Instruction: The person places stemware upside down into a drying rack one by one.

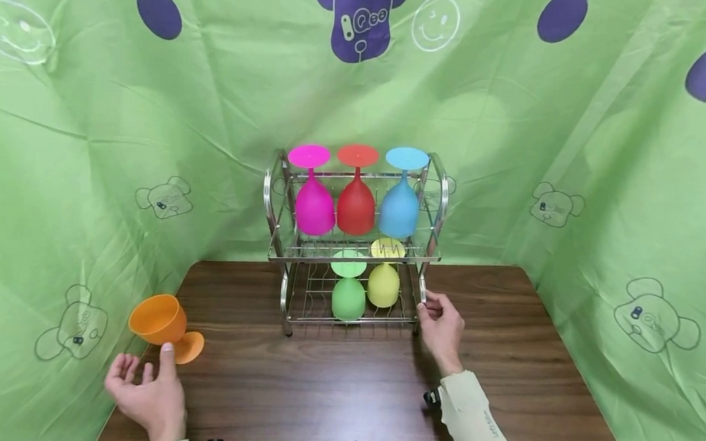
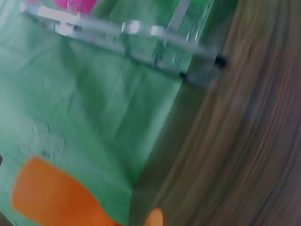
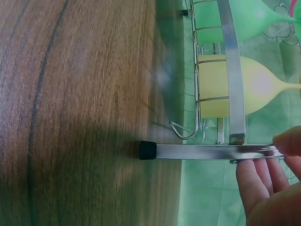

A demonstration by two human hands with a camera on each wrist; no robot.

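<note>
An orange goblet (image 1: 157,321) stands with its mouth up at the left of the table. Beside it is my left hand (image 1: 151,397), fingers loosely bent; the thumb tip overlaps the lower bowl, and whether it touches is unclear. The left wrist view shows the blurred orange goblet (image 2: 56,195) and a fingertip (image 2: 154,218). My right hand (image 1: 442,327) pinches the right side frame of a two-tier metal rack (image 3: 211,151). Upside down on its upper tier are magenta (image 1: 315,208), red (image 1: 356,208) and blue (image 1: 399,211) goblets; green (image 1: 349,300) and yellow (image 1: 383,286) ones are below.
The rack stands near the back of the brown wooden table (image 1: 318,394). Green printed cloth (image 1: 213,117) hangs close behind and along both sides. The orange goblet is near the left cloth.
</note>
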